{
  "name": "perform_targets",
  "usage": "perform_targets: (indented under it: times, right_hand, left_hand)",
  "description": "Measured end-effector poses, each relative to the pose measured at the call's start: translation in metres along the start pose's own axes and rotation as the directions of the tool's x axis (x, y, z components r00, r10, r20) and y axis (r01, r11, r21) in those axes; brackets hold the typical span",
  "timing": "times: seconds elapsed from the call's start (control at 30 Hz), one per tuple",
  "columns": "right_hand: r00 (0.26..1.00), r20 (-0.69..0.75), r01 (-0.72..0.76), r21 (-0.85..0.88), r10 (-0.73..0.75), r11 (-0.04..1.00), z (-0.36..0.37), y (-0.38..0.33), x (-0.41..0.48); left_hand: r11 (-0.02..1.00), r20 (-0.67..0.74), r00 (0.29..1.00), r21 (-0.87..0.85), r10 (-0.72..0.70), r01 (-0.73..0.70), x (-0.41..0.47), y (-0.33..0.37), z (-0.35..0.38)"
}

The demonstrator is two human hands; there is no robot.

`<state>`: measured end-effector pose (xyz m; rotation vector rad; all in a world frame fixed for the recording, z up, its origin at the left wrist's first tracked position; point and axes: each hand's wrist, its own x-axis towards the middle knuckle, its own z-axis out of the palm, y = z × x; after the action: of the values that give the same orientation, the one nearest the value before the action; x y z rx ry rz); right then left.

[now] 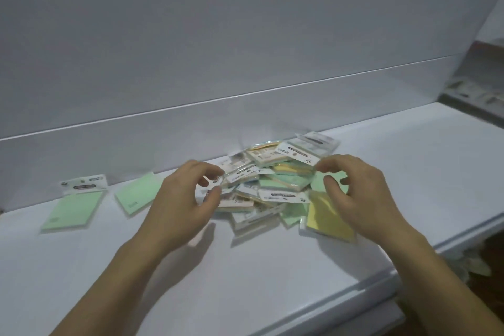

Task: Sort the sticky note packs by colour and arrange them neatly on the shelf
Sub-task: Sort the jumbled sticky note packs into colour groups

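**Hands at the mixed heap: sorting barely begun**

Left hand (188, 196): fingers curled, thumb and forefinger pinching a white-headed pack (218, 181) at the left side of the heap (272, 180). Right hand (354, 194): fingers bent over the heap's right side, fingertips at a header card; blur hid whether it gripped anything. Both hands stood apart, one on either side of the heap.

Step in hand, as judged: drawing single packs off the heap.
- It would go best by taking from the top layer, since a pack dragged from beneath would likely scatter the slick wrappers.
- Colour was best read from the pad face, as the header cards all looked alike.
- Each pack should be squared against the shelf's back edge when set down.

Heap: toward the back edge of the shelf (245, 267), right of its middle. Packs overlapped at every angle. They were green and yellow, each in clear wrap under a white card with a dark label strip.

Yellow pack (327, 213): at the heap's front right, partly under the right hand.

Green packs (73, 207), two: flat near the back edge toward the left end, askew, not touching.
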<state>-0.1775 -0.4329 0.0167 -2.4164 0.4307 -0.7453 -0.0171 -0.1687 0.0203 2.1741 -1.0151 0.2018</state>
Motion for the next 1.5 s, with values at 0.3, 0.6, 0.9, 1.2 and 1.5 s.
perform_targets:
  times: [0.3, 0.6, 0.9, 1.2, 1.5]
  right_hand:
    - [0.861, 0.494, 0.011, -0.259, 0.123, 0.966, -0.016, 0.069, 0.042]
    - [0.928, 0.356, -0.141, 0.061, 0.111, 0.988, -0.009, 0.087, 0.036]
    - [0.981, 0.17, -0.132, 0.225, 0.095, 0.965, -0.016, 0.101, 0.042]
    - [0.936, 0.223, -0.344, 0.744, 0.273, 0.572, -0.015, 0.104, 0.039]
    - [0.887, 0.21, -0.389, 0.822, 0.412, 0.416, -0.026, 0.103, 0.042]
  left_hand:
    - [0.991, -0.022, 0.991, -0.033, 0.132, -0.133, 0.059, 0.086, 0.068]
    - [0.96, 0.315, 0.949, 0.263, 0.013, -0.1, 0.104, 0.104, 0.114]
    - [0.994, -0.139, 0.989, 0.099, 0.056, -0.043, 0.108, 0.097, 0.12]
    - [0.894, -0.426, 0.813, -0.378, -0.397, 0.239, 0.073, 0.112, 0.099]
    - [0.434, -0.016, 0.699, -0.793, -0.715, 0.427, 0.044, 0.12, 0.087]
